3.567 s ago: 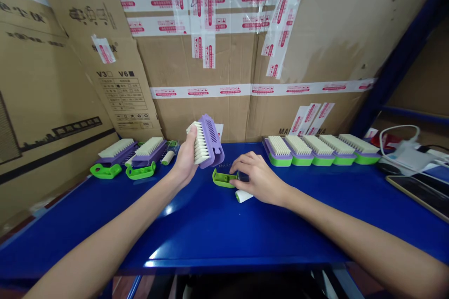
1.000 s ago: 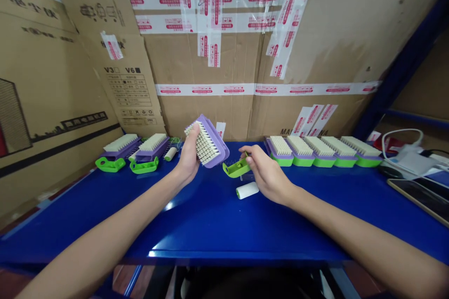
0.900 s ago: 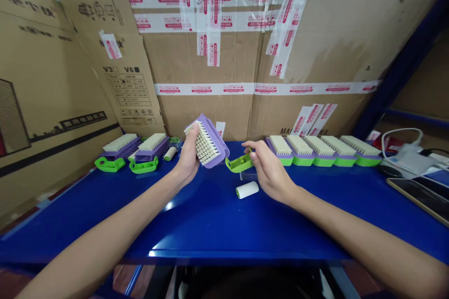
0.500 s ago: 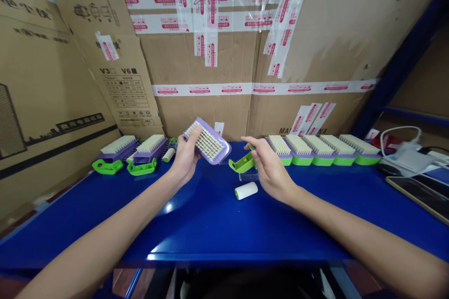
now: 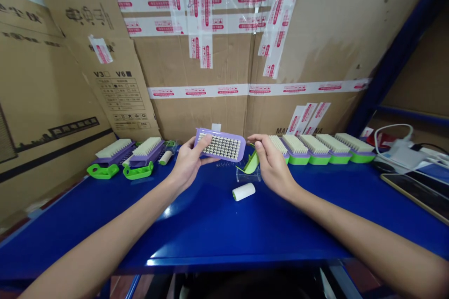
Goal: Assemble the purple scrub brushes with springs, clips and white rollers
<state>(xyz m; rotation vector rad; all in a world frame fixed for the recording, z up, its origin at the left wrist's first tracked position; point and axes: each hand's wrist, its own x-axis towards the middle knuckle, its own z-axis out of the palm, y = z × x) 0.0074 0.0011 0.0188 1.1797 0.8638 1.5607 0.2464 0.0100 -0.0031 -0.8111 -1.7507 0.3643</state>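
My left hand (image 5: 188, 161) is closed on a purple brush head (image 5: 224, 146) with pale bristles, its thumb on the bristles and the bristle face turned toward me. Just to the right, my right hand (image 5: 275, 163) grips a bright green plastic handle part (image 5: 251, 162), which is tilted and partly hidden by the fingers. The two pieces are close but apart. Beneath the green part lies a clear plastic piece (image 5: 247, 176) on the table. Nearer to me rests a white roller (image 5: 243, 192) with a green end.
Several purple-and-green brushes (image 5: 328, 152) stand in a row at the right. Purple brush heads (image 5: 145, 148) with green parts (image 5: 139, 171) sit at the left. A phone (image 5: 417, 196) and white cables lie at the far right; cardboard (image 5: 196, 114) walls the blue table's (image 5: 210, 229) back.
The brush head has moved right and turned closer to level, nearer my right hand. The green part has tipped more upright in my right hand.
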